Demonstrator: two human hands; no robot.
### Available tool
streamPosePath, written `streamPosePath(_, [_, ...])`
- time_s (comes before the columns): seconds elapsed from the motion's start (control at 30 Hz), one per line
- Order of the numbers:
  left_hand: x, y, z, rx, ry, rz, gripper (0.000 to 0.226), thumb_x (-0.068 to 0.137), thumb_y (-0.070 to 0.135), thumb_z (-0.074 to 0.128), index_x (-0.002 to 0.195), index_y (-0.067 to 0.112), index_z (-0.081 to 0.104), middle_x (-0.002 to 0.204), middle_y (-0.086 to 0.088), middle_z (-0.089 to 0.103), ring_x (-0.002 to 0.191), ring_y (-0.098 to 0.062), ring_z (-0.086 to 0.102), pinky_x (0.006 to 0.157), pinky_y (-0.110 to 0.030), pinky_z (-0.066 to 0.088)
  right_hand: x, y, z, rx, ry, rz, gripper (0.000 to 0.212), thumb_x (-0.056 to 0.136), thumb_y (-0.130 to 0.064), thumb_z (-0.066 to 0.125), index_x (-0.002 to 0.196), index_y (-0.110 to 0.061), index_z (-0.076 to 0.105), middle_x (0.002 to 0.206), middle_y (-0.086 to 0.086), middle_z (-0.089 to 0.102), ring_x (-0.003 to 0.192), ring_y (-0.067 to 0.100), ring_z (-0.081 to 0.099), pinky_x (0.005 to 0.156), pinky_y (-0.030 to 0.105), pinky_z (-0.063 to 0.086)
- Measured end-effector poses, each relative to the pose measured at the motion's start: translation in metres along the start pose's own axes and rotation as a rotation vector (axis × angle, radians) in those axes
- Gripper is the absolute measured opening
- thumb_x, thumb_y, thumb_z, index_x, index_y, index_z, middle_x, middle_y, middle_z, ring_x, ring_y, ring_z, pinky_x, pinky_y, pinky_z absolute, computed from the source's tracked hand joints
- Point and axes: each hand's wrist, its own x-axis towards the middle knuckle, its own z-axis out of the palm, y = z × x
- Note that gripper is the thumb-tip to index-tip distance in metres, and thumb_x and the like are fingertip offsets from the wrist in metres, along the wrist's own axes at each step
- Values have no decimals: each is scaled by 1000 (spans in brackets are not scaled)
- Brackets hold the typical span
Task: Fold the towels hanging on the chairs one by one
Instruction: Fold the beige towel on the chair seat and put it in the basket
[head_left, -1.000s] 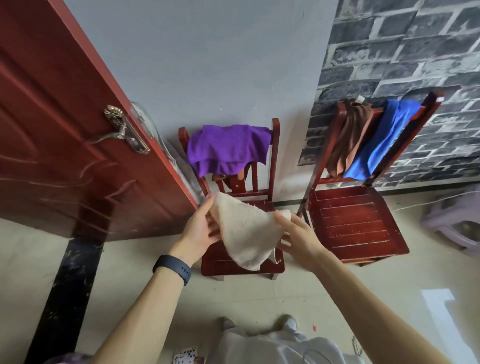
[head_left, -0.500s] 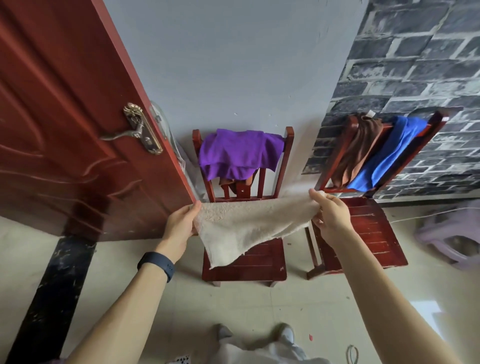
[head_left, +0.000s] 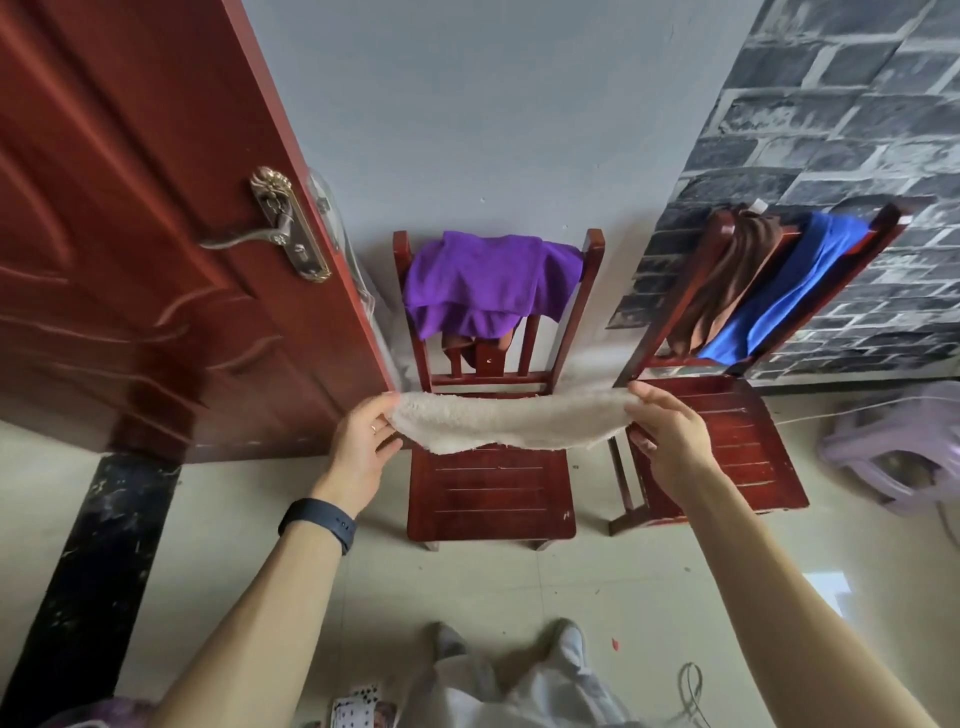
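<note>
**Cream towel stretched flat between both hands**

Since the earlier frame we have drawn the cream towel (head_left: 506, 423) out further: half a second ago it still sagged in a deep drape from our left side, and now it runs as a nearly level band, with only a shallow belly along its lower edge. Our left hand (head_left: 361, 447) pinches the towel's left end, fingers (head_left: 382, 428) closed on the cloth, a dark band on that wrist. Our right hand (head_left: 670, 436) grips the right end, its fingers curled over the top edge and closed on the fabric. The towel hangs in the air above the back part of the seat of the left chair (head_left: 491, 488), not touching it as far as we can tell.

On that chair's backrest a purple towel (head_left: 488, 283) is draped, with a bit of brown cloth showing below it. The right chair (head_left: 727, 441) stands just beside, carrying a brown towel (head_left: 727, 280) and a blue towel (head_left: 789, 291) over its backrest, side by side. A red door (head_left: 130, 234) stands at the left.
</note>
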Motion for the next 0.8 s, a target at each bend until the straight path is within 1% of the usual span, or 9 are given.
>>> streamPosePath(0.1, [-2, -36, -20, 45, 96, -19, 28, 72, 35, 76, 93, 18, 68, 110, -4, 72, 107, -20, 64, 92, -33, 48, -18, 37, -6, -34, 86, 43, 10, 82, -15, 77, 88, -20, 72, 89, 1, 67, 89, 19, 58, 80, 32, 45])
streamPosePath(0.2, [-13, -70, -42, 46, 165, -49, 24, 78, 9, 74, 86, 19, 53, 101, -8, 67, 101, -23, 62, 86, -32, 46, -37, 70, -16, -18, 134, 83, 13, 76, -13, 76, 87, -18, 70, 81, 0, 63, 83, 23, 54, 71, 31, 45])
streamPosePath(0.27, [-20, -83, -53, 65, 173, -80, 26, 80, 3, 72, 89, 20, 55, 102, -9, 68, 99, -23, 65, 88, -32, 45, -45, 83, -22, -26, 119, 112, 13, 81, -5, 71, 84, -17, 67, 83, 4, 62, 80, 22, 57, 73, 31, 45])
streamPosePath(0.33, [-19, -84, -59, 126, 172, -63, 27, 79, 2, 74, 97, 18, 61, 99, -6, 71, 94, -16, 67, 87, -29, 45, -44, 90, -23, -56, 119, 111, 19, 86, -1, 67, 83, -19, 65, 85, 3, 62, 76, 16, 58, 76, 31, 44])
streamPosePath(0.4, [-6, -80, -59, 224, 154, -21, 27, 80, 1, 75, 101, 13, 64, 88, 0, 70, 79, -3, 67, 81, -23, 46, -34, 93, -19, -111, 133, 86, 17, 86, -3, 69, 86, -20, 67, 86, 3, 64, 76, 16, 59, 74, 29, 44])
streamPosePath(0.47, [16, -76, -53, 342, 126, 19, 23, 80, 3, 77, 99, 9, 65, 86, 1, 70, 74, -2, 66, 75, -18, 46, -11, 94, -12, -197, 131, 55, 14, 86, -7, 73, 89, -20, 71, 92, 5, 69, 81, 21, 63, 71, 34, 53])
streamPosePath(0.57, [69, -75, -38, 535, 96, 57, 18, 82, 10, 77, 97, 11, 67, 90, 1, 71, 80, -9, 65, 66, -10, 45, 44, 106, 3, -311, 151, 64, 14, 83, -15, 78, 91, -27, 75, 99, 4, 72, 91, 25, 71, 73, 47, 62])
streamPosePath(0.67, [144, -88, -26, 638, 128, 78, 15, 80, 14, 79, 88, 22, 68, 88, 5, 72, 83, -12, 67, 73, -19, 48, 118, 133, 21, -386, 162, 95, 13, 82, -25, 78, 90, -34, 76, 94, -8, 74, 87, 18, 73, 77, 51, 62])
streamPosePath(0.8, [244, -122, -12, 627, 182, 44, 15, 80, 13, 78, 87, 23, 69, 85, 1, 73, 76, -17, 66, 71, -28, 49, 220, 177, 45, -440, 170, 66, 12, 85, -23, 75, 89, -34, 73, 95, -7, 76, 91, 16, 73, 91, 43, 58])
